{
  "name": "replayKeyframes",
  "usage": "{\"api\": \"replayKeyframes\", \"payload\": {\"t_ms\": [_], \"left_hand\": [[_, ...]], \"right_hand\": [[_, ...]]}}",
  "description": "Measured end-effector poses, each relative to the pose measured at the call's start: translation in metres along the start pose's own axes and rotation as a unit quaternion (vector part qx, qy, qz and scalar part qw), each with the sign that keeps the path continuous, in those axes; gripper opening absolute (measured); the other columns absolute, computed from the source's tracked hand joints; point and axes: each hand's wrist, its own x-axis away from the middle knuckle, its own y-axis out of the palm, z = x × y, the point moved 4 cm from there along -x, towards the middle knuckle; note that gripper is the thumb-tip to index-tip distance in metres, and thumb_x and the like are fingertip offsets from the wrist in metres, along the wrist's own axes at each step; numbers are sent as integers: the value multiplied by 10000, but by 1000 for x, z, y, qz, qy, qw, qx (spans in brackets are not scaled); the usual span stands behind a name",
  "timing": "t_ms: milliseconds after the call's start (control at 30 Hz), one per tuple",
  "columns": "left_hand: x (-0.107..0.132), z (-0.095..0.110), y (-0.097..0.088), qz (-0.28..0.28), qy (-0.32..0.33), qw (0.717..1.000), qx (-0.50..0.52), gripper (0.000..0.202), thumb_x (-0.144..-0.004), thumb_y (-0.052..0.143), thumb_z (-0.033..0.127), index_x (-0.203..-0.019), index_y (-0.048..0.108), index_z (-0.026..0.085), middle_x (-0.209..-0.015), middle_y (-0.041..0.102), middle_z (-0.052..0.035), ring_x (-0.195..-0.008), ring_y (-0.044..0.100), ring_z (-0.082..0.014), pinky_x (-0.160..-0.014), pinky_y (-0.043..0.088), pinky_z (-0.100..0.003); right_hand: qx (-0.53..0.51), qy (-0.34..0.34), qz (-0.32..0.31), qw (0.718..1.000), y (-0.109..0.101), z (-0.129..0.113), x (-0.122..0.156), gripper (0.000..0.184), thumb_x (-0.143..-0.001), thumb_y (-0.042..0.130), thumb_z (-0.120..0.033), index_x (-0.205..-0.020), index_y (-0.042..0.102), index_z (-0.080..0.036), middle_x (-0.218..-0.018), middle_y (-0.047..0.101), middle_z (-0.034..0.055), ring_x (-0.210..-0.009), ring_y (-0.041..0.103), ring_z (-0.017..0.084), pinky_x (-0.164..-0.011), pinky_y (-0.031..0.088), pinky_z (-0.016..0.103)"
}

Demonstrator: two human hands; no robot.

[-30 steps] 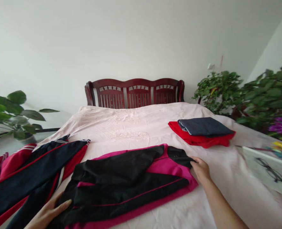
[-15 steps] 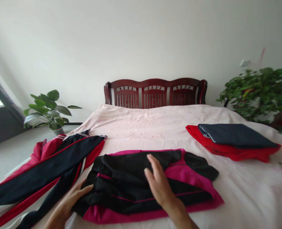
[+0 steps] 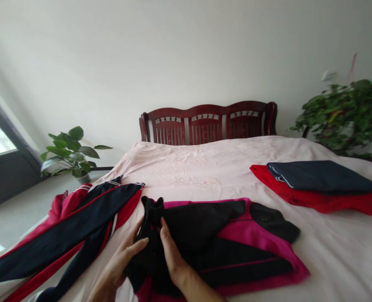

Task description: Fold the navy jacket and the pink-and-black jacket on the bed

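A pink and black jacket (image 3: 233, 241) lies half folded on the pink bedsheet (image 3: 205, 167). Both of my hands are at its left end, where the black fabric is bunched up into a raised fold. My left hand (image 3: 123, 262) presses against that fold from the left, its fingers pinching the cloth. My right hand (image 3: 171, 256) lies on the fold from the right, fingers closed on the same black fabric.
Red and black track clothes (image 3: 66, 235) sprawl over the bed's left edge. A folded dark blue garment (image 3: 321, 178) sits on a folded red one (image 3: 315, 199) at the right. A dark wooden headboard (image 3: 208, 123) stands behind, with potted plants (image 3: 71, 153) on both sides.
My right hand has slid left from the middle of the jacket to its left end. My left hand has come up to meet it, and the fabric there is now gathered upward.
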Motion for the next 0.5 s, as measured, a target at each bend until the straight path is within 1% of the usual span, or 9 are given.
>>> {"api": "replayKeyframes", "payload": {"t_ms": [67,100,133,200,267,333,400,433,500], "left_hand": [[-7,1,33,-18,-10,1000,-17,914,-724,777,338,-1533,364,241,-1447,572,-93,-1316,535,-344,-1031,504,-402],[-11,0,49,-21,-18,999,-28,945,-727,767,325,-1553,317,232,-1403,611,-98,-1283,566,-336,-1009,516,-392],[-14,-1,63,-22,-25,999,-40,968,-735,754,325,-1568,272,222,-1352,649,-101,-1241,600,-330,-991,525,-389],[-20,-1,88,-25,-27,997,-63,970,-772,719,375,-1582,213,205,-1297,681,-99,-1196,632,-318,-1000,516,-403],[-25,0,108,-28,-2,996,-82,904,-818,673,464,-1572,253,194,-1374,631,-99,-1279,573,-306,-1093,444,-411],[-29,-1,124,-32,38,994,-98,810,-858,616,536,-1541,345,196,-1502,513,-81,-1410,434,-281,-1191,317,-385],[-35,-11,139,-42,73,991,-104,748,-892,553,573,-1520,394,200,-1572,409,-56,-1476,316,-252,-1229,229,-360],[-37,-19,145,-49,85,990,-106,734,-907,522,578,-1519,396,193,-1585,381,-53,-1487,289,-243,-1234,212,-357],[-42,-39,156,-63,98,986,-115,718,-936,472,556,-1528,373,161,-1592,361,-67,-1489,284,-236,-1234,209,-359]], "right_hand": [[-159,68,-4,985,0,-7,-1,776,-853,465,-757,-1417,532,-228,-1244,690,88,-1223,599,283,-1016,492,454],[-211,96,4,973,-3,-11,0,781,-820,519,-760,-1371,577,-210,-1164,719,94,-1151,641,289,-955,528,439],[-248,112,20,962,-7,-14,1,769,-789,581,-741,-1328,611,-194,-1099,736,97,-1089,668,290,-908,549,425],[-287,117,57,949,-20,-22,4,715,-751,684,-660,-1275,646,-175,-1033,749,93,-1022,691,283,-868,562,403],[-306,110,76,943,-38,-29,6,662,-747,714,-596,-1247,663,-164,-1018,753,86,-1023,691,272,-885,555,393],[-309,98,74,943,-58,-34,8,637,-759,701,-578,-1233,671,-154,-1032,754,86,-1071,675,269,-930,538,393],[-274,82,93,954,-83,-37,8,635,-764,680,-589,-1229,675,-156,-1070,750,87,-1146,644,271,-982,514,396],[-233,72,118,963,-98,-37,8,630,-767,670,-595,-1226,677,-164,-1107,743,87,-1196,617,273,-1012,497,398],[-96,42,185,977,-128,-41,10,604,-781,648,-599,-1218,683,-183,-1198,714,90,-1289,550,283,-1067,458,417]]}}
